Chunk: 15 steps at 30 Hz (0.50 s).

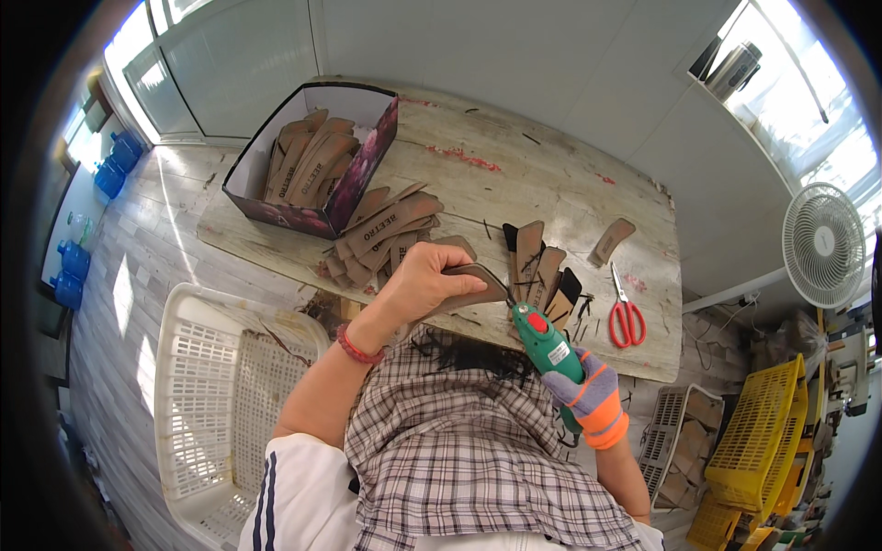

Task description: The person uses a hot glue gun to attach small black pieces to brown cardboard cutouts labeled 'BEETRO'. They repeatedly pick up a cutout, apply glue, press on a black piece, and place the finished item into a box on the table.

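Observation:
My left hand [441, 272] pinches a curved brown insole-like strip [475, 295] between thumb and fingers at the table's near edge. My right hand [589, 392], in a grey and orange glove, is wrapped around a green handheld power tool [555, 348] with a red button. Its tip meets the strip's right end. Left of the strip lies a loose pile of similar printed strips [393, 224]. Just beyond the tool, more strips [548, 268] lie with black ones among them. Red-handled scissors [627, 320] and a single strip [612, 241] rest farther right. Black scraps cover the plaid apron [455, 482].
An open floral box [313, 219] holds more strips at the table's back left. A white plastic basket [169, 386] stands on the floor at left. Yellow crates [758, 427] and a grey crate [661, 427] are at lower right. A white fan [823, 244] stands at far right.

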### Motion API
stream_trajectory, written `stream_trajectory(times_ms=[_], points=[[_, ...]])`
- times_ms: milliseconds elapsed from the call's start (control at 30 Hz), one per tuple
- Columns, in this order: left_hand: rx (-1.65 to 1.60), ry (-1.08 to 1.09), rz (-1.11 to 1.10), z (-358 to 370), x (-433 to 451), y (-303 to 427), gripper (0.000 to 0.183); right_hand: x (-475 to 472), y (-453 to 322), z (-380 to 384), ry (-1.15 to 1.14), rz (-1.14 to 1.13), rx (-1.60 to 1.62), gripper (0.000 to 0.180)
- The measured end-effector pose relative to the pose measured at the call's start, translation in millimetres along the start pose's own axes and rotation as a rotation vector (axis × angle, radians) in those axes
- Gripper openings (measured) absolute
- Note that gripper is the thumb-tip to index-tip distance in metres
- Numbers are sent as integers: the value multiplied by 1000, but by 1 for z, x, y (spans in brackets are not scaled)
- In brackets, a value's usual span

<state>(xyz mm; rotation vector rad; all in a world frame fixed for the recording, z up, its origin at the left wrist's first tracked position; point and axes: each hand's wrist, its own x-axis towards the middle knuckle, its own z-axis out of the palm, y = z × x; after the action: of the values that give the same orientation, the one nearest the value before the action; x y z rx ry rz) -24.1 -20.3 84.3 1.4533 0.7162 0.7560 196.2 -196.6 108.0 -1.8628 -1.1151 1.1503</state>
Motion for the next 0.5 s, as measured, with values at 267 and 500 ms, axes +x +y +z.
stream_trajectory(times_ms=[267, 500], points=[[102, -151, -57, -11, 1, 15, 14, -3, -6, 1, -60, -5, 43, 42], [156, -262, -95, -10, 0, 27, 17, -1, -2, 1, -66, -31, -28, 50]])
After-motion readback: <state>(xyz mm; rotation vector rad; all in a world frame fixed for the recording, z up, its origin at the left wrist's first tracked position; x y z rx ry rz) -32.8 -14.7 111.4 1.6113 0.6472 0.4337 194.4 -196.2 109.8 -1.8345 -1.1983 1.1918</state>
